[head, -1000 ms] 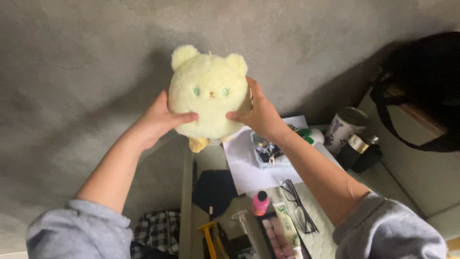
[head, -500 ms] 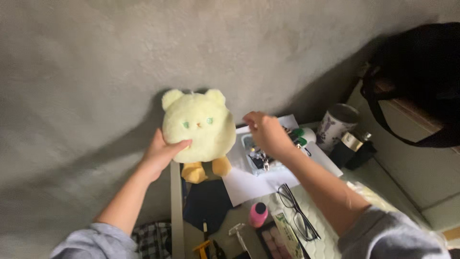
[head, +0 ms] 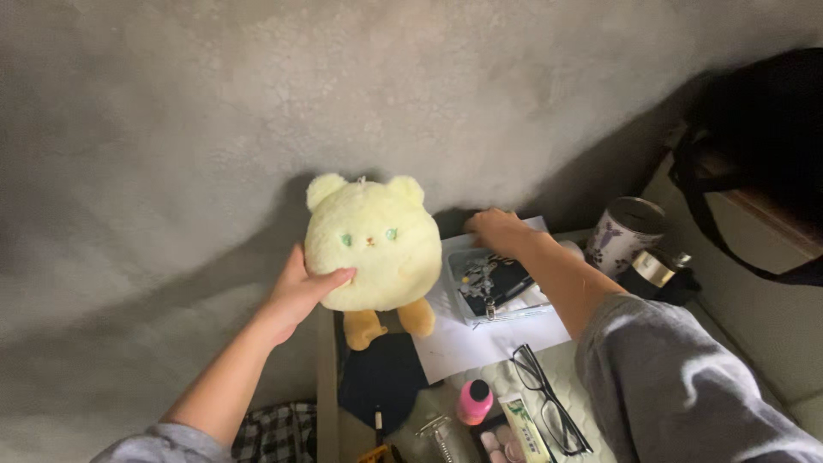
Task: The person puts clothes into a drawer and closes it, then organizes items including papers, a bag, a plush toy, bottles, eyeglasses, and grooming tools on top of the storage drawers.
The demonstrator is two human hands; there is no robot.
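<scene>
A pale yellow plush bear (head: 373, 244) with green eyes and orange feet is held upright against the grey wall. My left hand (head: 302, 290) grips its left side, thumb across its belly. My right hand (head: 499, 230) is off the bear and rests at the far edge of a small clear tray (head: 495, 285) of dark trinkets, which lies on a white sheet of paper (head: 480, 343). Whether its fingers grasp anything cannot be seen.
A patterned tin cup (head: 628, 233) and a dark bottle with a gold cap (head: 656, 274) stand at right below a black bag (head: 754, 154). Glasses (head: 549, 407), a pink-capped bottle (head: 473, 401) and a tube (head: 523, 433) lie near the front.
My right hand left the bear and reached over to the tray. The bear came down from head height, now held by my left hand alone.
</scene>
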